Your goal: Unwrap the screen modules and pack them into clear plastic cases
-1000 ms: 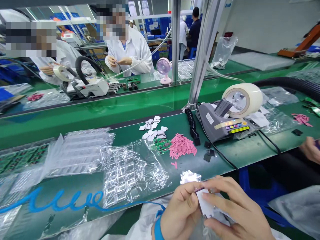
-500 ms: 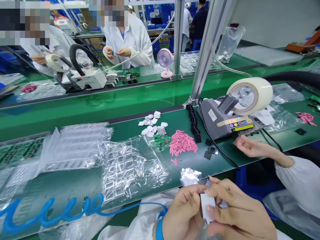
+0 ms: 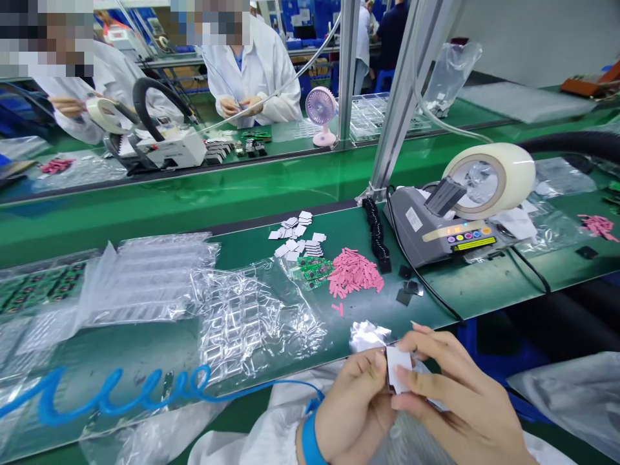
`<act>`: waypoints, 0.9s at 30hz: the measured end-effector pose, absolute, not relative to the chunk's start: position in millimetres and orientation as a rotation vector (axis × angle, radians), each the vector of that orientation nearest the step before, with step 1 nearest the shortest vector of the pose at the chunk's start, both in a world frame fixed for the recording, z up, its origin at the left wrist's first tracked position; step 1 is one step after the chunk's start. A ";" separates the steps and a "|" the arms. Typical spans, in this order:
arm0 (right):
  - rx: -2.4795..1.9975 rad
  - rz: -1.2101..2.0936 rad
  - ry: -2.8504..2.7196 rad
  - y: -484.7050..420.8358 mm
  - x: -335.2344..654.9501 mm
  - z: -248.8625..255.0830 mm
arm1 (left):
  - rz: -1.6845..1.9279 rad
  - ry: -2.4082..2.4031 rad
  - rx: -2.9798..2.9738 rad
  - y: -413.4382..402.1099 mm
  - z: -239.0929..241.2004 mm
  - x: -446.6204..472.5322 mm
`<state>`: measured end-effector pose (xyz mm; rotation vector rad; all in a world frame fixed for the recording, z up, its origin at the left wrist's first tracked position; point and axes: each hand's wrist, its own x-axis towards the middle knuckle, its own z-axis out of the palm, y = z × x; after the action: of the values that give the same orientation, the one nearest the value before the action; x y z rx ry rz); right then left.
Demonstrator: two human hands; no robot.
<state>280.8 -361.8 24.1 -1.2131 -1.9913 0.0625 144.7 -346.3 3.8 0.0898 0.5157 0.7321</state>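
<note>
A small flat rectangular piece (image 3: pixel 400 363), white on its face with a dark edge, is held over the front edge of the bench. My left hand (image 3: pixel 349 402) is closed on its left side, thumb at the edge. The fingers of my right hand (image 3: pixel 460 394) press on its face and right side. Another pale bit, too covered to name, shows under the right-hand fingers. A blue wrist strap (image 3: pixel 311 439) with a coiled cord (image 3: pixel 145 391) is on my left wrist. Just beyond my hands lies crumpled shiny film (image 3: pixel 369 336).
On the green bench are a pile of pink strips (image 3: pixel 355 272), white pieces (image 3: pixel 295 237), green circuit boards (image 3: pixel 312 271), dark squares (image 3: pixel 405 294) and clear plastic trays (image 3: pixel 232 323). A tape dispenser (image 3: pixel 436 232) stands to the right. Co-workers sit across the divider.
The white piece and my hands have moved slightly up, with the right-hand fingers shifting on it. The co-worker's hand by the tape dispenser has gone out of view.
</note>
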 end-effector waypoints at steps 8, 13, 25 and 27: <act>-1.223 0.130 -1.970 -365.4 280.5 20.8 | 0.703 0.571 -0.035 -348.7 -3.1 145.5; -1.198 0.220 -1.965 -363.0 280.5 14.0 | 0.689 0.526 -0.071 -348.6 -3.5 145.2; -1.371 0.814 -1.704 -363.3 284.8 -9.3 | 0.677 0.607 -0.131 -349.2 -14.9 147.3; -1.432 0.939 -1.617 -361.2 286.1 -14.5 | 0.669 0.617 -0.146 -347.9 -18.6 148.1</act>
<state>286.1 -361.2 -14.5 -1.4317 -1.6171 0.9389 148.1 -347.9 -18.6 -0.1465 0.6174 0.6694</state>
